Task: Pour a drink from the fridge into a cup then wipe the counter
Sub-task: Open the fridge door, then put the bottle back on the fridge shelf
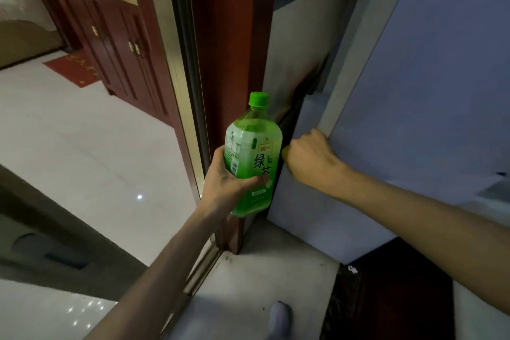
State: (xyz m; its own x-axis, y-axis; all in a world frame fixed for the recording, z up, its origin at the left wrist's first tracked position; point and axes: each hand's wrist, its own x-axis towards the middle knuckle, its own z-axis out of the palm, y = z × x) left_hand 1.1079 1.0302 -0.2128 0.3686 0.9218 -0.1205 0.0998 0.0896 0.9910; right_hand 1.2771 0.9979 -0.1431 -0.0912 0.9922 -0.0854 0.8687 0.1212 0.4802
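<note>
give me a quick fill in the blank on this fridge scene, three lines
1. The left hand holds a ____ bottle upright.
2. The bottle's cap is ____ (on/off).
3. At the fridge, the right hand grips the edge of its ____.

Missing words: green; on; door

The green tea bottle (252,146) is clear green plastic with a green screw cap (258,99), on and closed, and a green label (262,163) printed with Chinese characters and a barcode. It is nearly full, stands almost upright in the air, and the left hand (226,176) grips its lower body. It hangs just beside the left edge of the pale blue-grey fridge door (414,91). The right hand (309,157) curls its fingers round that edge.
</note>
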